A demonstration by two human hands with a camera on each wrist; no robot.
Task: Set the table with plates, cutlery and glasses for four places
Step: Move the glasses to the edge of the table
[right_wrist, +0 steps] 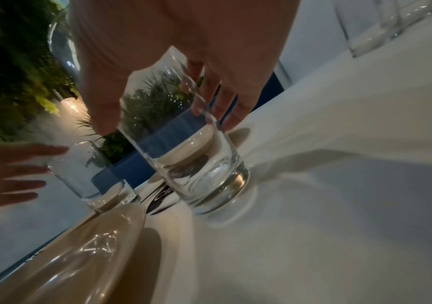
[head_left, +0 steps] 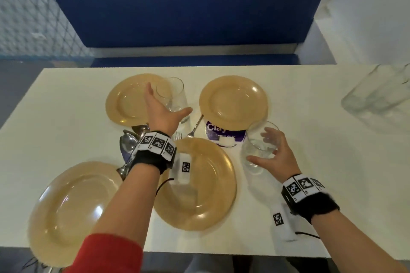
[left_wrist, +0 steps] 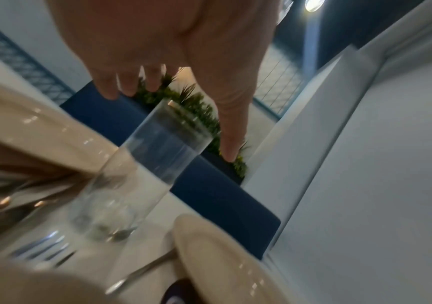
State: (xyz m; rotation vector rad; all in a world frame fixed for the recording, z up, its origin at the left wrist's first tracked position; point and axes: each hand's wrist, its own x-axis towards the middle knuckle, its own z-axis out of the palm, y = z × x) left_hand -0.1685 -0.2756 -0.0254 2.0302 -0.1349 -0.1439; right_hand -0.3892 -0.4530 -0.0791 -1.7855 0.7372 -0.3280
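Four tan plates lie on the white table (head_left: 310, 162): far left (head_left: 126, 99), far right (head_left: 233, 102), near middle (head_left: 206, 184) and near left (head_left: 68, 201). A clear glass (head_left: 180, 99) (left_wrist: 158, 164) stands between the two far plates. My left hand (head_left: 169, 98) (left_wrist: 170, 127) is spread around it, fingers straight, not touching it. A second glass (head_left: 257, 139) (right_wrist: 204, 168) stands right of the near middle plate. My right hand (head_left: 258, 146) (right_wrist: 168, 125) hovers around it with splayed fingers, the thumb on its left side. Spoons (head_left: 128, 142) and a fork (head_left: 195, 126) lie in a loose heap between the plates.
More clear glasses (head_left: 377, 95) stand at the table's far right. A purple sticker (head_left: 226, 135) shows partly under the far right plate. A blue bench (head_left: 188, 6) runs behind the table. The near left plate overhangs the front edge.
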